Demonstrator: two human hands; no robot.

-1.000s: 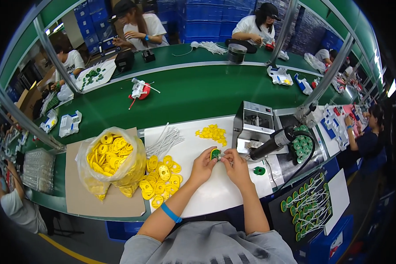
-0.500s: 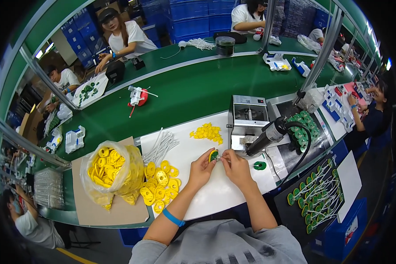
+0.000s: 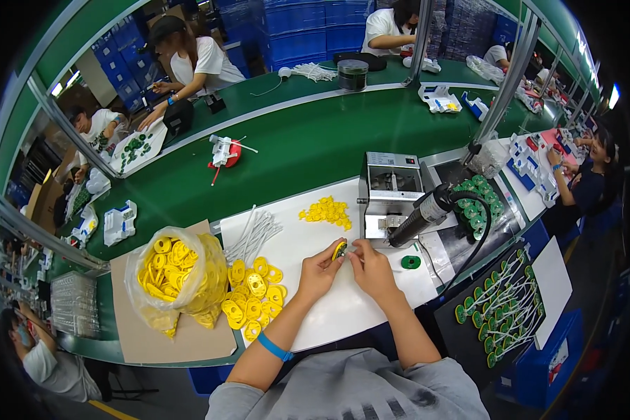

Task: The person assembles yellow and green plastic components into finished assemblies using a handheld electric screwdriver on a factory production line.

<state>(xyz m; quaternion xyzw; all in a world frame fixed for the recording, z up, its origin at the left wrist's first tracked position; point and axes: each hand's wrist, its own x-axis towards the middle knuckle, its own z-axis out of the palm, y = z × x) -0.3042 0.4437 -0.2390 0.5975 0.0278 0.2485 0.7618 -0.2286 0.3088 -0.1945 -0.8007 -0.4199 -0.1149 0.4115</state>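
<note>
My left hand (image 3: pixel 317 271) pinches a small round green circuit board with a yellow plastic disc (image 3: pixel 339 250) against it, tilted on edge over the white work sheet. My right hand (image 3: pixel 373 271) is close beside it, thumb and fingertips pressed together near the board's right side. Whatever those fingertips hold is too small to make out. A single green circuit board (image 3: pixel 411 262) lies on the sheet to the right of my right hand. Beyond my hands is a pile of small yellow plastic pieces (image 3: pixel 327 212). Loose yellow discs (image 3: pixel 255 292) and white wires (image 3: pixel 250 236) lie to the left.
A clear bag of yellow discs (image 3: pixel 175 269) stands on cardboard at left. A metal machine (image 3: pixel 392 192) and a black cylindrical tool (image 3: pixel 421 218) with a cable stand ahead right, near a tray of green boards (image 3: pixel 477 203). Wired boards (image 3: pixel 500 311) lie lower right. Co-workers sit around the green belt (image 3: pixel 287 143).
My right fingertips have shifted slightly at the board, which my left hand still holds. The red and white part on the belt has moved a little right. A co-worker across has turned their head down.
</note>
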